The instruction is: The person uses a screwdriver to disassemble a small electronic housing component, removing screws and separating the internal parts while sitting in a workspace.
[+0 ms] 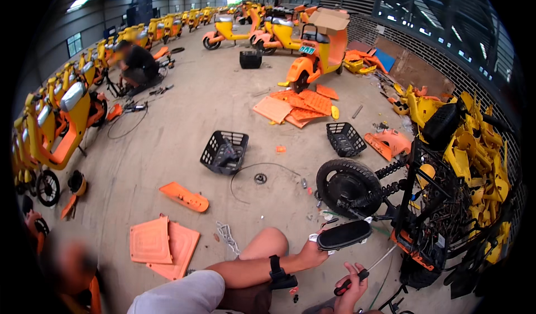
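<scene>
Holding oblong part (pixel 343 235) in left hand (pixel 314 254), metal-shafted screwdriver (pixel 341 288) in right hand (pixel 353 296).

The floor (pixel 178 146) carries a stripped scooter (pixel 349 192), black crates (pixel 215 165) and orange panels (pixel 149 241). A gear (pixel 260 182) lies near one crate, a pale rope (pixel 225 234) near two panels.

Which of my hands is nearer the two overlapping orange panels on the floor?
Left. Your left hand, holding the black oval part, is right of the orange panels; your right hand, holding the screwdriver, is farther right.
</scene>
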### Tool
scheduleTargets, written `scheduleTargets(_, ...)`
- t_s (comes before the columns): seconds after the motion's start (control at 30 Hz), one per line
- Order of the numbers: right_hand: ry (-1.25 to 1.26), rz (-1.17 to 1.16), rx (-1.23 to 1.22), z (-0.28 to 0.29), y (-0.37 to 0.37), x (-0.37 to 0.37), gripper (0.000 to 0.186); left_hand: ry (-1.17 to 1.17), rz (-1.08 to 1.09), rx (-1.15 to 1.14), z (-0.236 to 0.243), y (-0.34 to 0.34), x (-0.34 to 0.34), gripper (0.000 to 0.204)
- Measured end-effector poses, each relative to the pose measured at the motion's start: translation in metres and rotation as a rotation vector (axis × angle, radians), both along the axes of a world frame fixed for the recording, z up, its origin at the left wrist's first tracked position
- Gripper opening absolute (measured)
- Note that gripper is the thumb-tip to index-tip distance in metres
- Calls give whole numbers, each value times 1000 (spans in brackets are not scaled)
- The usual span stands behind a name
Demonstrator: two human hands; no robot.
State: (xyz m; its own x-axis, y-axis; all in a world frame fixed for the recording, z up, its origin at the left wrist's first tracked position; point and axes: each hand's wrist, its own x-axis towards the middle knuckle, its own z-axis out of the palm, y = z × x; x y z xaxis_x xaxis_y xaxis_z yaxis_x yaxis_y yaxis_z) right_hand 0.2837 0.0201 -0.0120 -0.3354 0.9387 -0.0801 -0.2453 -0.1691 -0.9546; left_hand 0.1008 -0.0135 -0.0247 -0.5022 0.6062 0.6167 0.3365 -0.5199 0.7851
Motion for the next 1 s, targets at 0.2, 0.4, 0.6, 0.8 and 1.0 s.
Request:
scheduleTargets(0.2, 162, -89, -133, 18, 2, 19, 41, 134, -139, 29, 9, 9, 15, 37)
scheduleTargets(0.4, 142, -67, -114, 14, 1, 33, 42, 120, -262, 11, 36, 12, 39, 12)
scheduleTargets(0.6, 36, -150, -194, 12, 4, 40, 40, 88, -258, 48, 36, 21, 47, 12)
scheduleTargets(0.8, 73, -214, -217, 5, 10, 41, 38, -470, -456, -134, 32, 18, 38, 14)
scheduleTargets(1.0, 93, -167, -262, 4, 8, 31, 38, -1039, -843, -233, 20, 30, 3, 19)
